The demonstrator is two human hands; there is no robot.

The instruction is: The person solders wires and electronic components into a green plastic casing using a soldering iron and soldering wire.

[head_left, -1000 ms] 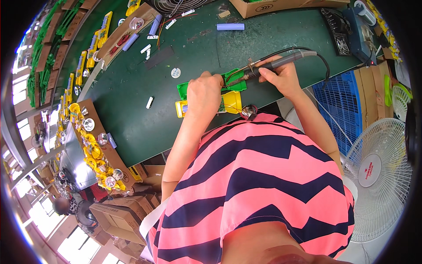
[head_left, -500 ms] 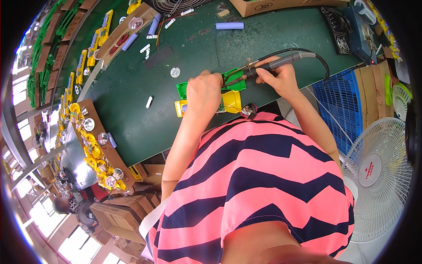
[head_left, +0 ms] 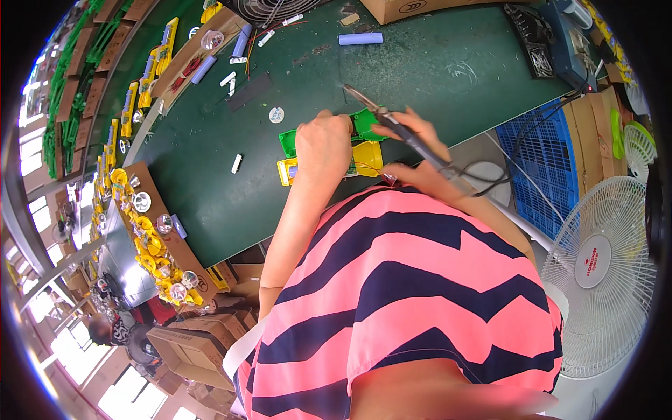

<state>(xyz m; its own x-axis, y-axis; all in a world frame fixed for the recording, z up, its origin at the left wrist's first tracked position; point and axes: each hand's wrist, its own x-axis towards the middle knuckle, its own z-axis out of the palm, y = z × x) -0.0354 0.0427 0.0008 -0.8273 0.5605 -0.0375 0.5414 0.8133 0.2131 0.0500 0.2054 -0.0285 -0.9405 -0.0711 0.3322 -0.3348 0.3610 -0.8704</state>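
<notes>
My left hand [head_left: 323, 145] is closed over a green plastic casing half [head_left: 369, 124] and a yellow casing half [head_left: 367, 158]; its fingertips are hidden. In my right hand [head_left: 428, 155] lies a soldering iron [head_left: 418, 145], its tip pointing up and left, above the table. The thumb of that hand is beside a small round lamp head [head_left: 389, 178] at the table's near edge, partly covered by the hand. Thin wires run from the yellow half toward the lamp head. Whether my right fingers touch it, I cannot tell.
A blue cylindrical cell [head_left: 360, 39] lies farther back on the green table [head_left: 308, 203]. A round white disc [head_left: 277, 115] and a small white piece [head_left: 237, 163] are left of the casing. Yellow lamp parts fill a cardboard tray [head_left: 183, 241]. A fan [head_left: 595, 269] stands right.
My right hand has moved down toward the lamp head. The soldering iron has swung round, its tip now away from the casing. My left hand has stayed in place.
</notes>
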